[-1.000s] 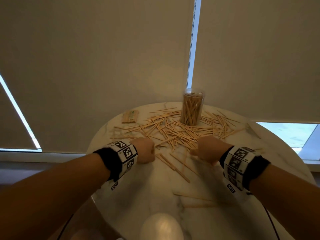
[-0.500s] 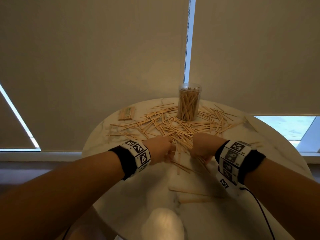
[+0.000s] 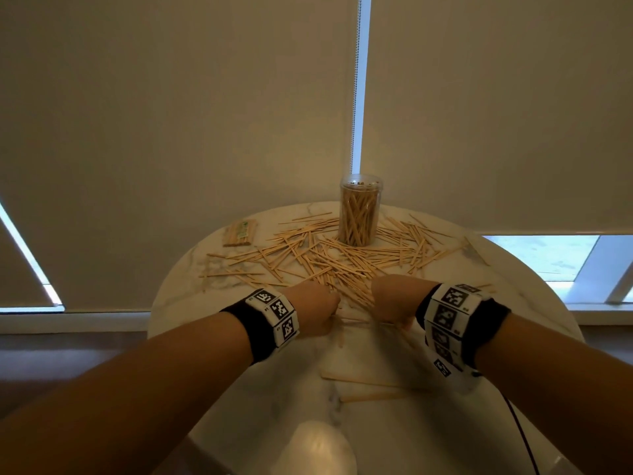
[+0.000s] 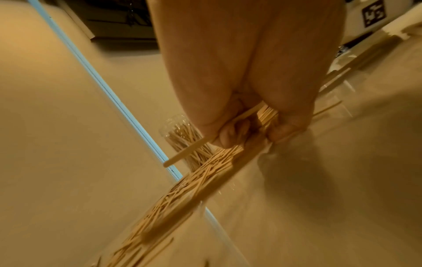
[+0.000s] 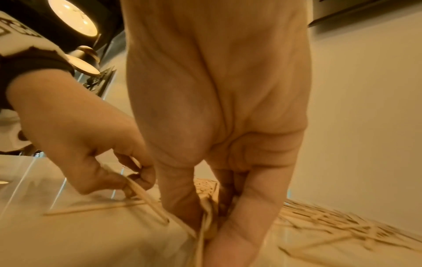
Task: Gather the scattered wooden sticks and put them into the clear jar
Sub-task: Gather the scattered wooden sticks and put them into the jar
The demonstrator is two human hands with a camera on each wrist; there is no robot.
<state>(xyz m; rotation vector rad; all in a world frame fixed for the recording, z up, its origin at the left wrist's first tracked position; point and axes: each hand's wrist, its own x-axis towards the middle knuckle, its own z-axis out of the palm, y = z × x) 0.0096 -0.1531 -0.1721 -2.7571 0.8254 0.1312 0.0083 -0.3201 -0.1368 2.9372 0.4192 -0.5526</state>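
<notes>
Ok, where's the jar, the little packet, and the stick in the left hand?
jar (image 3: 359,214), head view, clear wall.
packet (image 3: 240,233), head view, its middle.
stick (image 4: 189,150), left wrist view, shaft below the fingers.

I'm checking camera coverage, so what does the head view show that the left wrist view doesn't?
Only the head view shows the whole round white marble table, a small packet of sticks at its far left, and both hands, the right hand included. Only the left wrist view shows the left hand gripping several wooden sticks. Both show the clear jar and the scattered pile.
</notes>
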